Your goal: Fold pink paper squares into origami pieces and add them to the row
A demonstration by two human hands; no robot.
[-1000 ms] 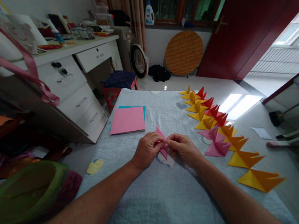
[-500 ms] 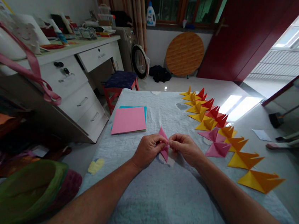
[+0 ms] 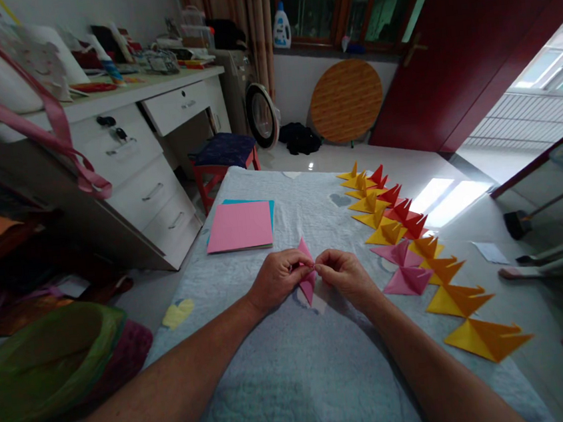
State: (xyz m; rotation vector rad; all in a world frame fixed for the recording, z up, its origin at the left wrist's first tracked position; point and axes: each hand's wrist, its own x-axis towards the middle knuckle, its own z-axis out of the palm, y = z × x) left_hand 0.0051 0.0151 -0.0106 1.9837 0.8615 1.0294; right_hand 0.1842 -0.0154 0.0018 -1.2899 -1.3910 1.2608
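A folded pink paper piece is pinched between both hands over the grey quilted table cover. My left hand grips its left side with closed fingers. My right hand pinches its right side, fingertips meeting the left hand's. The paper's points stick out above and below the fingers.
A pink paper stack with a blue sheet under it lies at the far left. A row of several folded yellow, red, orange and pink pieces runs along the right edge. White desk stands left; a green bag sits low left.
Both hands keep their pinch on the pink piece; it has barely shifted, only the fingers working slightly at its middle.
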